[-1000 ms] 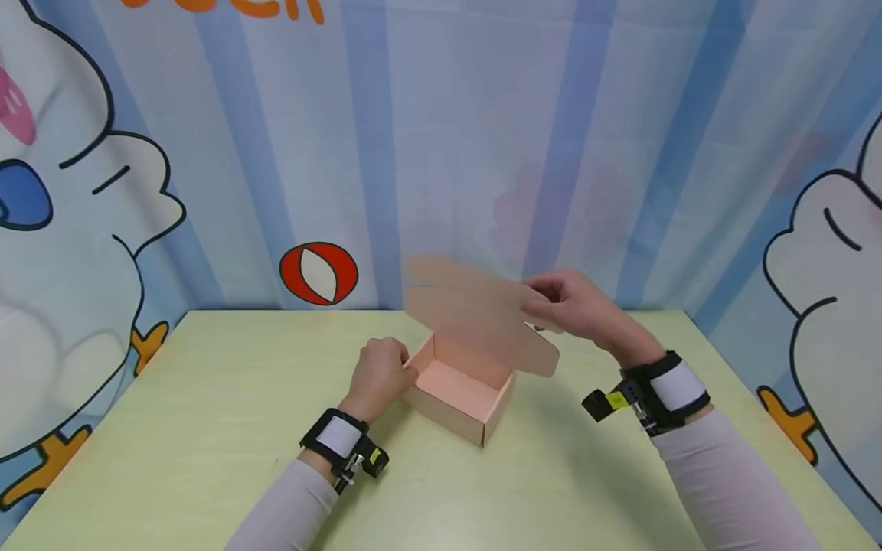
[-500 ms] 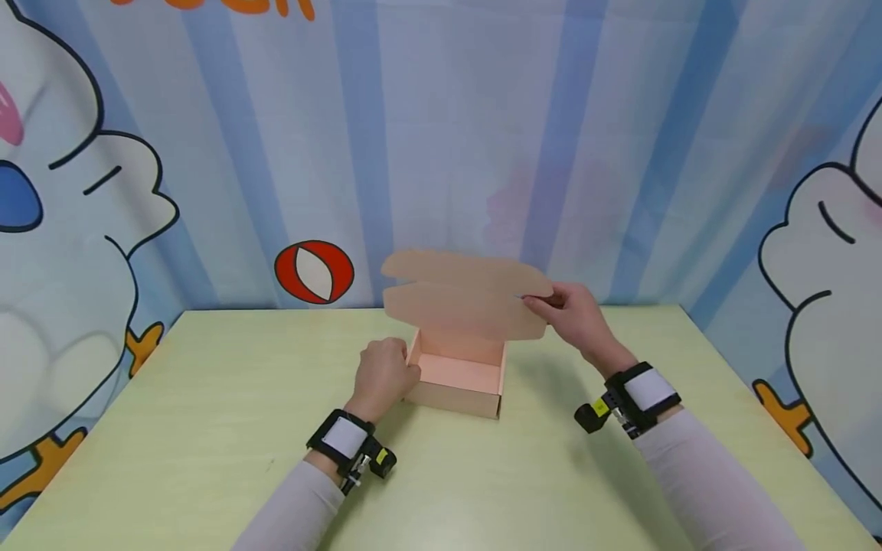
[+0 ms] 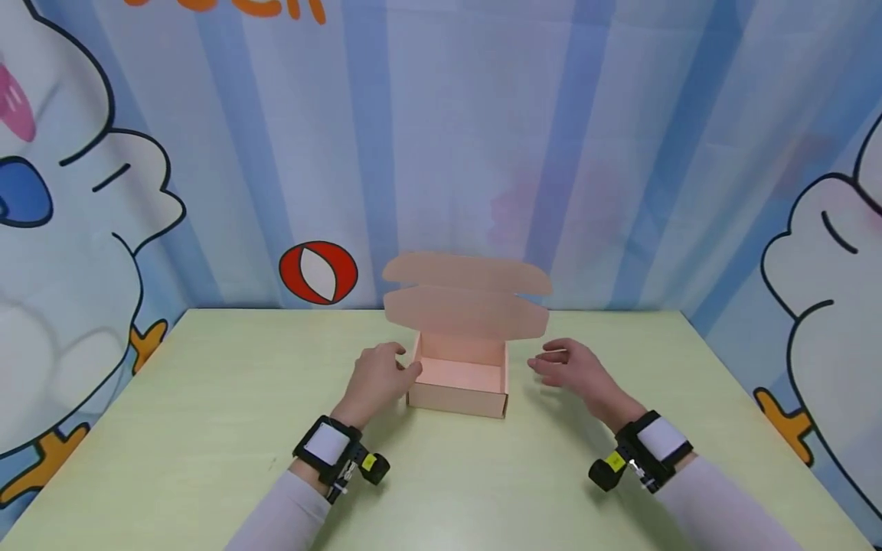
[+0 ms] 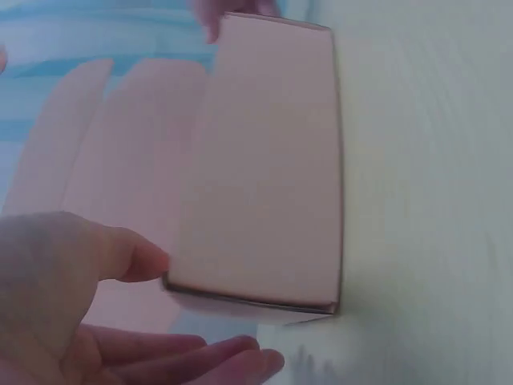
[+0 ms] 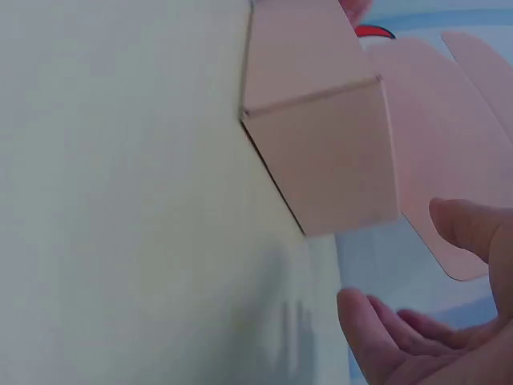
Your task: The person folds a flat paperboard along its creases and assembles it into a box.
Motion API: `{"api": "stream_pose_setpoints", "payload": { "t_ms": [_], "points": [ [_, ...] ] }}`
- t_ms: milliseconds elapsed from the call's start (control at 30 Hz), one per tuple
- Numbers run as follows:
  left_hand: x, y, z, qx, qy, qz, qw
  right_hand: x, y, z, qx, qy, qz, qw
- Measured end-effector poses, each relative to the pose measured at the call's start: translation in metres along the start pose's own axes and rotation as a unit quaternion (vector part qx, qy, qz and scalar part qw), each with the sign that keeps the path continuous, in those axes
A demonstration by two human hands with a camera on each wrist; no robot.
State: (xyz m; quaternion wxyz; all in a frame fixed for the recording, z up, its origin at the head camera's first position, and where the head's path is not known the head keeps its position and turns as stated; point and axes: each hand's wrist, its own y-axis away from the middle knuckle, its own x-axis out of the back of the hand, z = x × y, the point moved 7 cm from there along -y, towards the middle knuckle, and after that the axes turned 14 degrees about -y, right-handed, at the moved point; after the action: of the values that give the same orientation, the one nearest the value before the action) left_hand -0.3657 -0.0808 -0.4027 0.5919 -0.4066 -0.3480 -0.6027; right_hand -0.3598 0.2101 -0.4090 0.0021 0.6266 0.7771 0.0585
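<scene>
Your left grip (image 3: 379, 379), at 9 o'clock of the box (image 3: 457, 399), thumb (image 4: 132, 255) at its edge, and your right grip (image 3: 572, 373), at 3 o'clock, stand parted, grasping nothing.

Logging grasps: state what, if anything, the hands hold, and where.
Nothing is held: the left hand has its thumb at the left edge of the box; the right hand is apart.
</scene>
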Motion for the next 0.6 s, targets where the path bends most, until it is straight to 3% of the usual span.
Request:
{"api": "stream_pose_setpoints", "payload": {
  "t_ms": [67, 167, 333, 433, 600],
  "points": [
    [0.001, -0.001, -0.002, -0.013, 0.022, -0.010, 0.9996, -0.009, 0.005, 0.007, -0.007, -0.035, -0.028, 0.999],
    [0.000, -0.001, -0.006, -0.020, 0.083, -0.041, 0.9955, -0.024, 0.007, 0.011, -0.007, -0.045, -0.063, 0.997],
    [-0.010, 0.000, -0.008, -0.007, 0.185, -0.100, 0.9776, -0.045, 0.005, 0.011, 0.005, -0.021, -0.070, 0.997],
    [-0.014, 0.001, -0.008, -0.008, 0.205, -0.111, 0.9723, -0.049, 0.003, 0.011, 0.007, -0.007, -0.053, 0.999],
    [-0.017, 0.001, -0.007, -0.011, 0.214, -0.104, 0.9713, -0.049, -0.002, 0.010, 0.001, 0.005, -0.037, 0.999]
  ]
}}
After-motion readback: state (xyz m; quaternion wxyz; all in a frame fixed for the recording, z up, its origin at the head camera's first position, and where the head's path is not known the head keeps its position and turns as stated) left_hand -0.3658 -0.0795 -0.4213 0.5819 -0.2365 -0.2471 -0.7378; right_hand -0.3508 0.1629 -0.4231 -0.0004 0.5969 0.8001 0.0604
